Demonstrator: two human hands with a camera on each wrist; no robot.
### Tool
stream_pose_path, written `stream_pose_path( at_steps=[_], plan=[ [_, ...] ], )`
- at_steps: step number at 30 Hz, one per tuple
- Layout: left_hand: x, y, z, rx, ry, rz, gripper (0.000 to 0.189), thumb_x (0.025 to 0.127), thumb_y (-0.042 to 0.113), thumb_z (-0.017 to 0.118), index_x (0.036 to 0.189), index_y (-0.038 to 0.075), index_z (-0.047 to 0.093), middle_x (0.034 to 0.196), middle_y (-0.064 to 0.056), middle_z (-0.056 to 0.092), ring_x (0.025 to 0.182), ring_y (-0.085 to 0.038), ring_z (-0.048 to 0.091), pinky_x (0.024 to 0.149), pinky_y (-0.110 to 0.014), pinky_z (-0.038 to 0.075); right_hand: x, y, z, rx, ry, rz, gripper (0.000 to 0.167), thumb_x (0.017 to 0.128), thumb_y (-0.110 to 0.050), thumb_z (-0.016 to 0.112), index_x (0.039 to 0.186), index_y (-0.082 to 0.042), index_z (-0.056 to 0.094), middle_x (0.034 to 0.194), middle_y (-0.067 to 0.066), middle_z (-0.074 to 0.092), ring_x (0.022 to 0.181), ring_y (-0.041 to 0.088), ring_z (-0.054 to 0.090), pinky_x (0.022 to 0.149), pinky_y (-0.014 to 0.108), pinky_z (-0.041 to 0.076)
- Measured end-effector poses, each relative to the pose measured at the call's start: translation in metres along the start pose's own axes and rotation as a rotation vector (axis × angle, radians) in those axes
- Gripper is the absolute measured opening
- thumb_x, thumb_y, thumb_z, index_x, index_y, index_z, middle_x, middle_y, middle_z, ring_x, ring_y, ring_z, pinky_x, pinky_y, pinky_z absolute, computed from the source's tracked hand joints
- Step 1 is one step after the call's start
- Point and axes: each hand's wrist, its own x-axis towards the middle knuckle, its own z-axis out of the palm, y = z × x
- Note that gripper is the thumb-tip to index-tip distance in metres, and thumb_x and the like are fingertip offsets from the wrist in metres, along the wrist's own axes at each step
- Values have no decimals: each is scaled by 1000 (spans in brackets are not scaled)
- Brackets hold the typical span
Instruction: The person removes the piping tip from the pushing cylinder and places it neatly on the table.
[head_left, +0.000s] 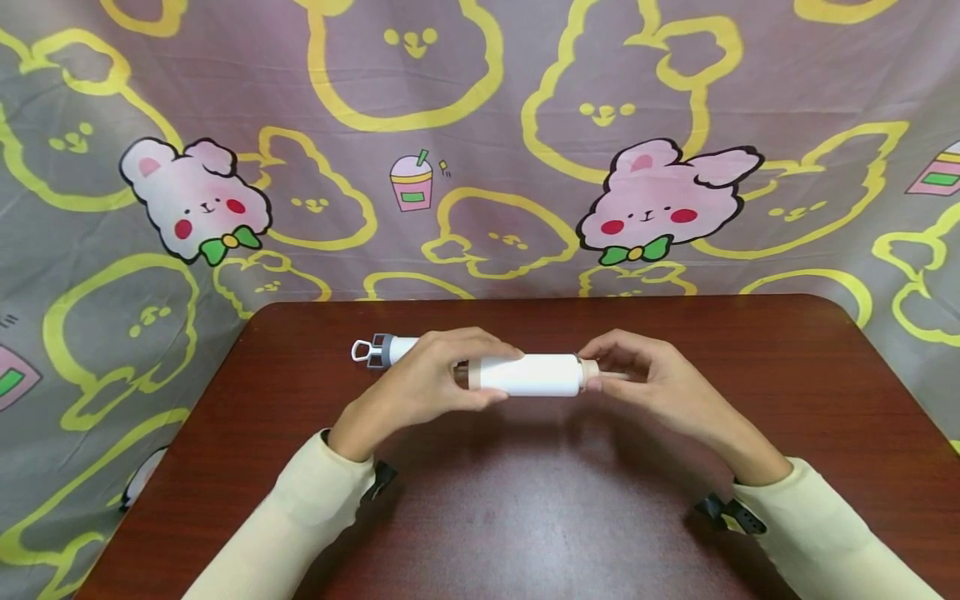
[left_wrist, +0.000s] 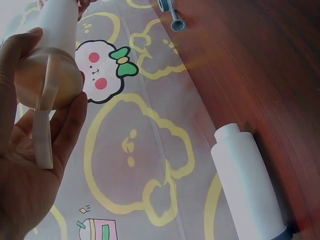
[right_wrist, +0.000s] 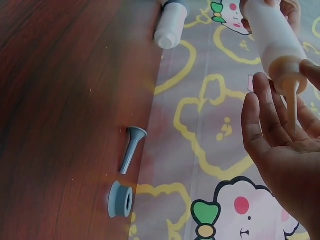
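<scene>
My left hand (head_left: 435, 371) grips a white cylindrical bottle (head_left: 532, 375) near its beige end cap (left_wrist: 50, 80), thumb and fingers on opposite sides. A beige pull handle (left_wrist: 43, 139) sticks out of that cap toward the palm. At the other end, my right hand (head_left: 652, 367) pinches the beige nozzle cap (right_wrist: 287, 75) with thumb and fingers. Its thin spout (right_wrist: 292, 107) points into the right palm. The bottle lies level, held above the table. Behind the left hand lies a second white bottle (head_left: 403, 348) with a grey cap and pull handle (head_left: 362, 351), partly hidden.
A grey nozzle (right_wrist: 132, 150) and a grey ring-shaped collar (right_wrist: 120, 200) rest on the table near its far edge, hidden in the head view. The brown table (head_left: 510, 517) ends at a patterned curtain (head_left: 480, 208).
</scene>
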Motion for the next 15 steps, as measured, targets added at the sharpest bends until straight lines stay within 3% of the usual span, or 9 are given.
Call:
stream_pose_path(
  at_steps=[7, 15],
  plan=[
    [-1, 0, 0, -1, 4, 4, 43, 83, 17, 90, 124, 15, 77, 119, 3, 76, 100, -9, 68, 78, -25, 57, 0, 1, 2, 35, -34, 32, 29, 95, -15, 78, 122, -13, 68, 117, 8, 72, 106, 15, 74, 87, 26, 60],
    [-2, 0, 0, 5, 10, 1, 42, 82, 14, 90, 123, 15, 77, 118, 3, 77, 101, -9, 69, 79, -26, 57, -1, 3, 1, -2, -11, -4, 29, 94, -12, 78, 122, -13, 68, 110, 6, 74, 97, 14, 74, 81, 26, 59]
  ],
)
